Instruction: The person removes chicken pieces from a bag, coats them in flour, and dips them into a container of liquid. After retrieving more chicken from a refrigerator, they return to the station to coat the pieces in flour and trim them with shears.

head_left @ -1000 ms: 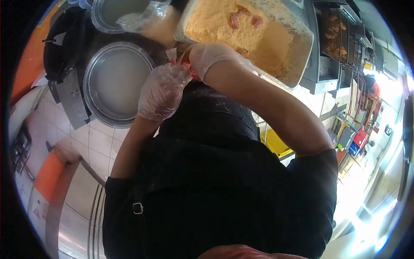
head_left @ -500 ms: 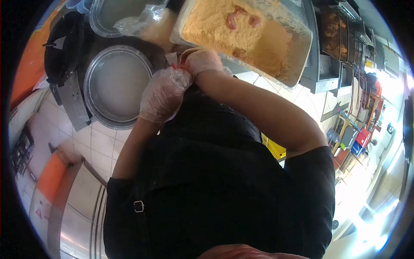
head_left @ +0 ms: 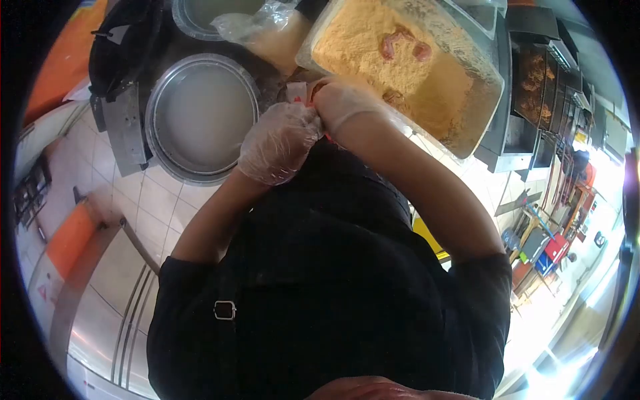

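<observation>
My left hand [head_left: 281, 141], in a clear plastic glove, is closed at the front edge of the work surface. A small white packet with red marking [head_left: 298, 93] sticks up from its fingertips. Against it, also gloved, my right hand [head_left: 343, 107] has its fingers curled in. A brownish edge shows by its fingertips, but my hand hides what it belongs to. Just beyond the right hand is a clear tub [head_left: 481, 127] of orange-yellow breading flour [head_left: 357, 50], with reddish raw pieces [head_left: 395, 45] lying in it.
A round metal pan [head_left: 208, 123] of cloudy liquid stands left of my hands. Behind it are a second pan [head_left: 190, 23] and a plastic bag of tan powder [head_left: 283, 43]. Racks of browned food [head_left: 533, 83] stand at the right. A steel cabinet [head_left: 110, 300] is at lower left.
The whole view has shifted, so the pans, tub and hands appear farther right and a little lower. Both hands remain together at the white packet, the right one turned slightly.
</observation>
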`<state>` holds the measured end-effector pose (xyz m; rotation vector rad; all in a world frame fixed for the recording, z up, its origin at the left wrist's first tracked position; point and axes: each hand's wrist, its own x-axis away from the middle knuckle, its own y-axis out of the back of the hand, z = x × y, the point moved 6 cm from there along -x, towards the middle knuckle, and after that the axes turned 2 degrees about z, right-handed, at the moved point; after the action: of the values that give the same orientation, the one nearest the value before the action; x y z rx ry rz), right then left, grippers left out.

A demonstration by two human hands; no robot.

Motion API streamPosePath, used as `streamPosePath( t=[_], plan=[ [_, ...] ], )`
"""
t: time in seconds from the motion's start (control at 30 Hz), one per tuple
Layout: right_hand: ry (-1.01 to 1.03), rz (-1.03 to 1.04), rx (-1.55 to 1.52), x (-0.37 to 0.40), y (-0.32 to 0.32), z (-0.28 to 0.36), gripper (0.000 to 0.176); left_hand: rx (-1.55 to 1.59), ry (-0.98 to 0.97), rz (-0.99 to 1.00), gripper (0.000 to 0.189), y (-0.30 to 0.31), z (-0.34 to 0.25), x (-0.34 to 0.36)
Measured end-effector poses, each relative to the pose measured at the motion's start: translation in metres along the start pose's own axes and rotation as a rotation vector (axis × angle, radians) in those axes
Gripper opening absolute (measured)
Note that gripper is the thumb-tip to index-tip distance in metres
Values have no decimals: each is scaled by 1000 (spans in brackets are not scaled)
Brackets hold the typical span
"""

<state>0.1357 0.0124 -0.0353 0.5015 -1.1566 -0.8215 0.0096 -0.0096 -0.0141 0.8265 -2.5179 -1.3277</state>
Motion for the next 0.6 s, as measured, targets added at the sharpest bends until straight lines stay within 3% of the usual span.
streamPosePath(
  t=[0.03,0.17,0.23,0.37,0.47,0.53,0.6],
  plan=[
    [-175,206,66,-10,-15,-8,23,-51,-14,28,18,0,-3,-2],
    [-352,233,-31,-24,-49,-30,28,-58,-68,95,14,1,-8,-1],
    [-502,1,-781,11,-29,-25,37,-75,-21,106,13,2,-8,-1],
    [-586,129,-656,3,-42,-36,34,-37,107,98,17,5,0,1],
    [-453,179,-621,3,-34,-27,29,-66,114,73,15,7,0,1],
    [-257,172,-119,-6,-27,-17,22,-83,121,82,15,5,2,3],
    [-366,231,-244,-8,-19,-20,21,-101,125,95,15,6,2,2]
  ],
)
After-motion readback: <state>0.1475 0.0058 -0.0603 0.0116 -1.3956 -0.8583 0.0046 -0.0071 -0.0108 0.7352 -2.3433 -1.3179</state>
